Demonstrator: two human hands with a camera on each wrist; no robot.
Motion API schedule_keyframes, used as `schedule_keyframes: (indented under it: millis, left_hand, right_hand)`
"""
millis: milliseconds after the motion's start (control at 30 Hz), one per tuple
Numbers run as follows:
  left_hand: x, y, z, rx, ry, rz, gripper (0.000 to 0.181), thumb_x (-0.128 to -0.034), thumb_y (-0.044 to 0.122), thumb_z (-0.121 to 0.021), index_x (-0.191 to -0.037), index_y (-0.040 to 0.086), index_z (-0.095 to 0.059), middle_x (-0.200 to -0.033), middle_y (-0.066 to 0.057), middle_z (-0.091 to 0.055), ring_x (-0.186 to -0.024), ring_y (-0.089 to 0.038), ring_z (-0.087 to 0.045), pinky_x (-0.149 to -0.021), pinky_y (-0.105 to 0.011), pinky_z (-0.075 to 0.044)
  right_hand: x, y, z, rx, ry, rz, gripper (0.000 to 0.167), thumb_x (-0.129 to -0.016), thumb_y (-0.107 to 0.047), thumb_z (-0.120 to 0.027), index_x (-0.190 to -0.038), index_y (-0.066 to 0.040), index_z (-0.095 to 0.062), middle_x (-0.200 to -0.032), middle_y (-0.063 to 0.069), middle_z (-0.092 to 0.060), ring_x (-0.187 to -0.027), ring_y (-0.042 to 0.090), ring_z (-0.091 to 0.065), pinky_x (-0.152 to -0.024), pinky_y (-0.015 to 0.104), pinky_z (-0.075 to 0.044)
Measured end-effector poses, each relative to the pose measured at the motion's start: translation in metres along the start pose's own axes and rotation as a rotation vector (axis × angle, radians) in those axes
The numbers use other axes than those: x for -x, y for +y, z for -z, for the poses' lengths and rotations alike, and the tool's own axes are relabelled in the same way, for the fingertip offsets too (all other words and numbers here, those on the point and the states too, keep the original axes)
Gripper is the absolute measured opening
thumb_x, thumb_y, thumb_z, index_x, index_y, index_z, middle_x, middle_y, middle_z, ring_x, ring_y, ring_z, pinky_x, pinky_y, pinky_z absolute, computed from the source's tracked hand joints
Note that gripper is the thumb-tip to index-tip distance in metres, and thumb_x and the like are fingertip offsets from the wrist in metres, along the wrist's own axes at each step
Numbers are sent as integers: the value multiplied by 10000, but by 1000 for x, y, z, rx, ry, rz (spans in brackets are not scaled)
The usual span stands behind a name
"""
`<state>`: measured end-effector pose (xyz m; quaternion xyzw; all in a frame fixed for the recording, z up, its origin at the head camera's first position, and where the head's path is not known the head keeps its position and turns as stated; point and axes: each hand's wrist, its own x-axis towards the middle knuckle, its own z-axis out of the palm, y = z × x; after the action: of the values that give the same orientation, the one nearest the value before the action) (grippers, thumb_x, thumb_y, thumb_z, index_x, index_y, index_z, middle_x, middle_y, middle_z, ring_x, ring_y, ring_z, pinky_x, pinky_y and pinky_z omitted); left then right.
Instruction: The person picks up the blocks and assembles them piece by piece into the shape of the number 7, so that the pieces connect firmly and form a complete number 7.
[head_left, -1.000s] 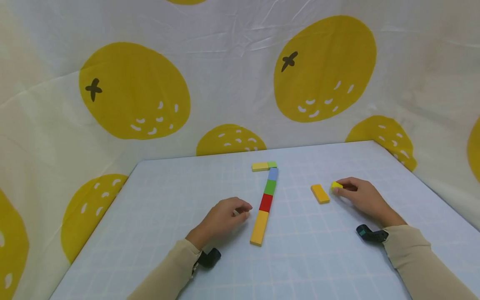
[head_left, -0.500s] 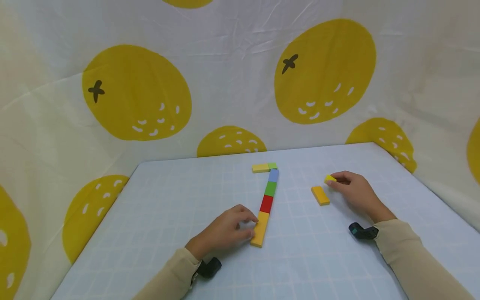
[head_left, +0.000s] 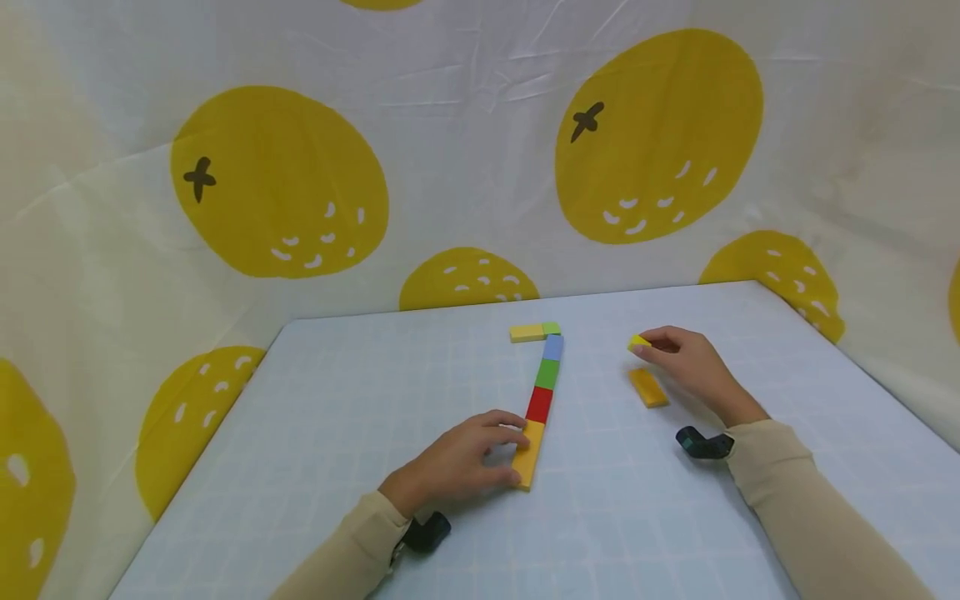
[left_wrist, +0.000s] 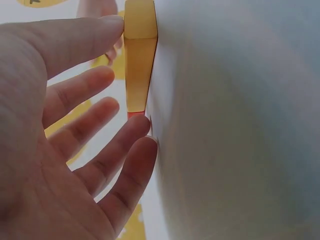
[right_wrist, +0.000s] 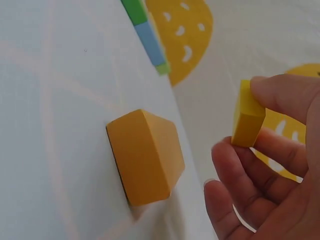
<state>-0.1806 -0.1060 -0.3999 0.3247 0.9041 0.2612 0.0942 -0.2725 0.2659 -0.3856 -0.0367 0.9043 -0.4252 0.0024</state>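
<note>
A row of blocks runs away from the person: a long yellow-orange block nearest, then a red block, a green block and a blue block. My left hand is at the left side of the long block, its thumb tip against it and its fingers spread. Thumb and fingers of my right hand pinch a small yellow block, held up off the table. Below that hand, a flat orange block lies on the table.
At the far end of the row, a pale yellow block and a light green block lie crosswise. A pale checked cloth covers the table. Behind it hangs a white curtain with yellow fruit prints.
My left hand has come right to the long yellow-orange block. The right hand has carried the small yellow block left and away from the person, past the orange block.
</note>
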Motion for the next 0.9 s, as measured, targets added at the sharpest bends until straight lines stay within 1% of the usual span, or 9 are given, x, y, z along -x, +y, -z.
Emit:
schedule_keyframes:
  millis: [167, 367, 500, 667, 900]
  left_hand:
    - [0, 0, -1, -49, 2, -34, 356, -909, 381, -749, -1240, 264, -691, -1382, 131, -541, -1293, -97, -473, -1062, -331, -427]
    - [1, 1, 0, -50, -2, -21, 368, -909, 395, -744, -1250, 264, -697, -1381, 142, -541, -1293, -100, -472, -1066, -343, -424]
    - [2, -1, 0, -53, -10, -20, 378, -913, 403, -737, -1263, 267, -691, -1392, 148, -530, -1296, -100, -465, -1069, -348, -421]
    - [1, -3, -1, -46, -19, -23, 400, -916, 413, -731, -1281, 259, -679, -1399, 140, -524, -1298, -100, -461, -1074, -343, -414]
    - [0, -5, -2, -58, -32, 25, 474, -924, 481, -694, -1352, 288, -632, -1367, 135, -543, -1274, -100, -466, -1053, -352, -434]
  right_hand:
    - [-5, -2, -4, -10, -13, 7, 701, -910, -625, -620, -1333, -68, -574, -1294, 153, -587, -1128, 321, -531, -969, 452, -476]
    - [-9, -9, -10, -24, -36, 33, 708, -901, -632, -626, -1329, -70, -589, -1290, 143, -602, -1122, 302, -544, -932, 386, -488]
    - [-11, -15, -16, -31, -56, 22, 684, -900, -620, -640, -1315, -78, -600, -1282, 143, -605, -1118, 308, -547, -954, 417, -491]
    - [-15, -21, -24, 2, -73, 20, 646, -913, -593, -643, -1301, -78, -608, -1274, 149, -598, -1132, 319, -542, -995, 472, -480]
    - [-23, -32, -32, 19, -104, 54, 609, -914, -572, -655, -1284, -90, -620, -1261, 129, -602, -1139, 317, -526, -984, 485, -477]
